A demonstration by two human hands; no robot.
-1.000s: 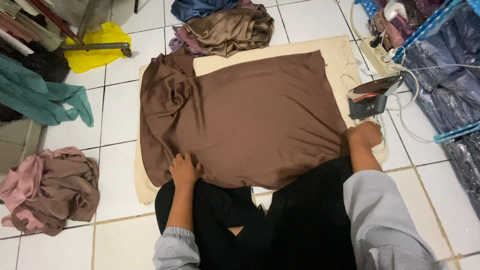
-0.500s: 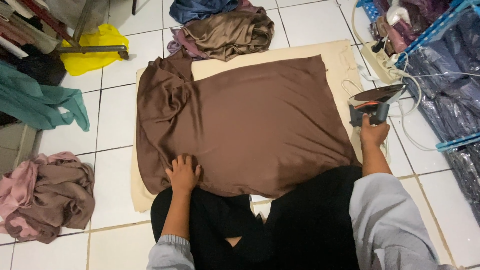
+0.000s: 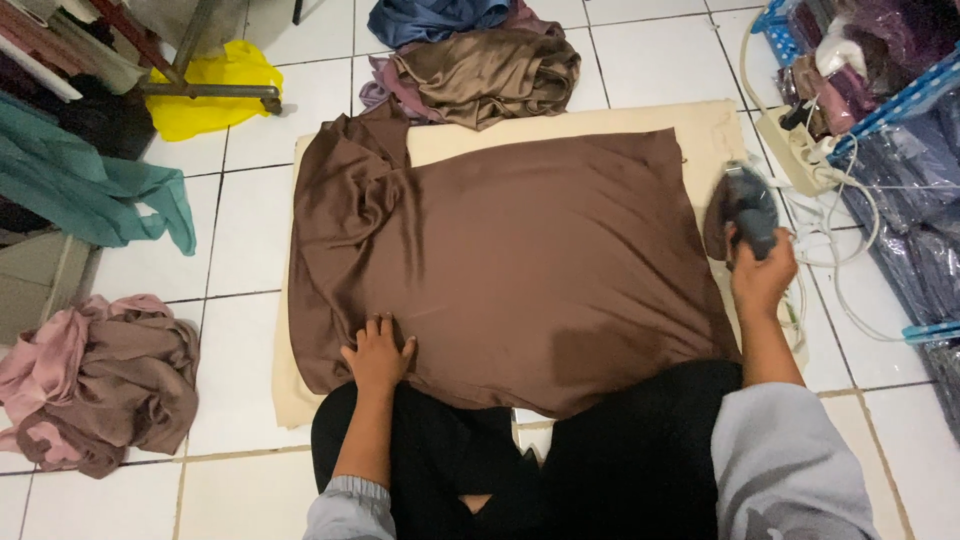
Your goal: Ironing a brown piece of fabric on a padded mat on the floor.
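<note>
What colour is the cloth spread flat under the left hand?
The cloth is plain brown with a satin sheen and no pattern; the head view shows it, with the left hand on its near edge.

Brown satin cloth: glossy, spread nearly flat on a cream pad on the floor; bunched and wrinkled along its left edge, smooth across the middle and right, near edge by the person's lap.
Iron: dark grey, tilted, at the cloth's right edge, white cord trailing behind.
</note>
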